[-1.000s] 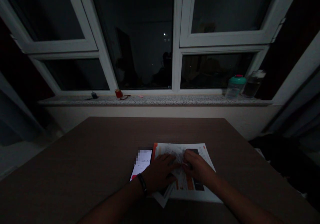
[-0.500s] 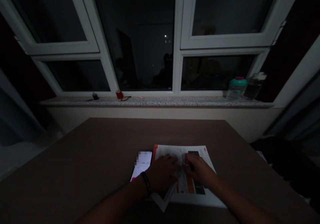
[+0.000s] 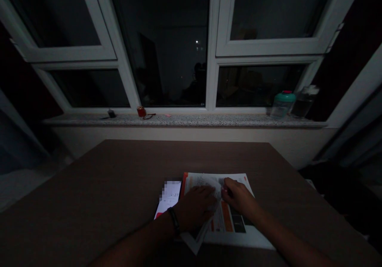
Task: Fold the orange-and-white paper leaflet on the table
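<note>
A printed booklet (image 3: pixel 235 241) with orange and dark blocks lies on the brown table. On top of it is a thin, whitish paper sheet (image 3: pixel 217 183), whose slanted lower corner sticks out past the booklet's bottom edge. My left hand (image 3: pixel 195 205), with a dark band at the wrist, lies flat over the sheet, fingers stretched out. To its right, my right hand (image 3: pixel 238 193) is closed, thumb and fingers pinching the sheet's right edge. Part of the sheet is hidden beneath the left hand.
A lit phone (image 3: pixel 169 199) lies left of the booklet on the table (image 3: pixel 119 179). Behind, the speckled windowsill (image 3: pixel 191 119) carries a small red jar (image 3: pixel 141 111), a dark little bottle (image 3: pixel 111 113), a teal-lidded bottle (image 3: pixel 283 104) and a clear bottle (image 3: pixel 304 102).
My right hand has shifted slightly up and right, drawing the thin paper's edge along. The left hand stays flat in nearly the same place. The view has tilted a little.
</note>
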Demonstrator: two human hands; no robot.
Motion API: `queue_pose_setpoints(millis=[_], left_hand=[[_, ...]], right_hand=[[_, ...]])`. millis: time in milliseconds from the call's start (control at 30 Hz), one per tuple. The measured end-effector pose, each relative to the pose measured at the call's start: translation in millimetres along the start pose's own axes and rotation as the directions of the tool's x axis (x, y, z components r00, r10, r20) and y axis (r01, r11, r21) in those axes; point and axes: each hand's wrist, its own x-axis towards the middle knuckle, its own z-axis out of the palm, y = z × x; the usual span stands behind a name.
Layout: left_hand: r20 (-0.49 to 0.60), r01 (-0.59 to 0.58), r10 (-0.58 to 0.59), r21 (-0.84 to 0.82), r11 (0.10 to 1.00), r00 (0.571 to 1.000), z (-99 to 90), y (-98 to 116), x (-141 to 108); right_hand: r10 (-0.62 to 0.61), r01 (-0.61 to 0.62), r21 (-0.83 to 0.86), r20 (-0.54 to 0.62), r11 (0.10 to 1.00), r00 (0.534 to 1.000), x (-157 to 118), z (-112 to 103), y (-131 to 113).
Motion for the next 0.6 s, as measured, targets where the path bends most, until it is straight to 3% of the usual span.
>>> queue_pose_setpoints(millis=[200,433,600], left_hand=[[-0.010,0.012,-0.012,-0.002,1.000,1.000,2.2,-2,1],[0.023,0.020,-0.020,-0.015,1.000,1.000,-2.8,0,0],[0.009,0.022,-0.022,-0.021,1.000,1.000,-2.8,0,1]], right_hand=[[-0.092,0.087,0.069,0.070,0.994,0.993,-6,4,-6],[0.013,-0.013,0.000,-0.026,1.000,1.000,2,-4,3],[-0.011,0.011,-0.006,-0.022,1.000,1.000,0,-2,4]])
